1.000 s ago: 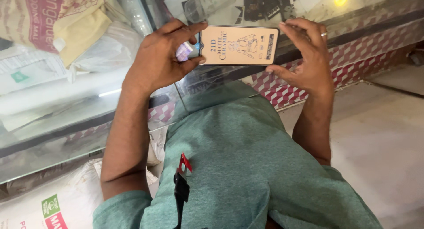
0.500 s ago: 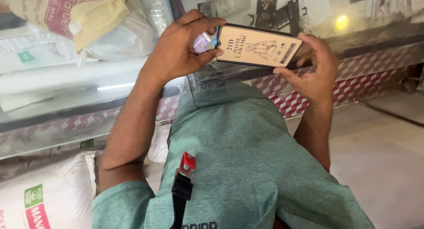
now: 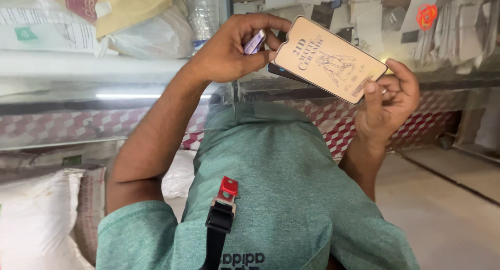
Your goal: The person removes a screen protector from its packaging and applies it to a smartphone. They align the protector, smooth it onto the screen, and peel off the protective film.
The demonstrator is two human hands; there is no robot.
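A short-sleeved teal-green cotton T-shirt [image 3: 281,197] covers the torso, a black strap with a red plastic clip [image 3: 223,212] down its front; bare forearms.

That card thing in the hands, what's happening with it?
A person in a green shirt is holding up a flat, phone-shaped beige card with both hands, above a glass counter. The left hand pinches its upper end and also has a small purple piece tucked between the fingers. The right hand grips the lower end. A dark flat thing, maybe a phone, sits right behind the card. The card is tilted, printed side facing up.
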